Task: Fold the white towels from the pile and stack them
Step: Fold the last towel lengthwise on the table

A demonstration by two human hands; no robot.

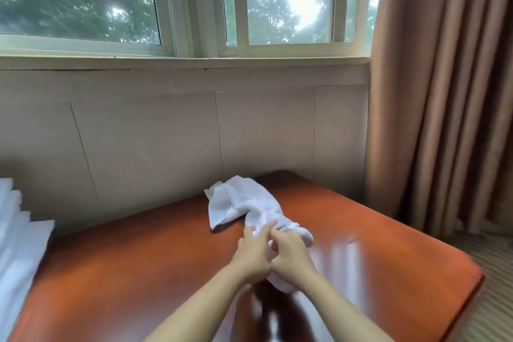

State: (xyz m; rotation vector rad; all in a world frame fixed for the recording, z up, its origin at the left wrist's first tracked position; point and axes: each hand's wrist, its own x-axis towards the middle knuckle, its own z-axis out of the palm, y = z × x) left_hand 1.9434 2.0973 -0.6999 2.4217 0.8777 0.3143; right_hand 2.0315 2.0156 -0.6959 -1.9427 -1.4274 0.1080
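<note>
A crumpled white towel [241, 203] lies on the glossy orange-brown table [138, 258], stretching from the table's far edge toward me. My left hand [254, 253] and my right hand [291, 254] sit side by side at its near end, and the fingers of both pinch the bunched cloth. Part of the towel hangs below my right wrist. At the left edge of the view is a pile of white towels [16, 230], partly cut off.
A panelled wall [166, 133] under a window runs along the table's far side. Brown curtains [444, 91] hang at the right. The table's right edge drops to striped carpet [488, 300].
</note>
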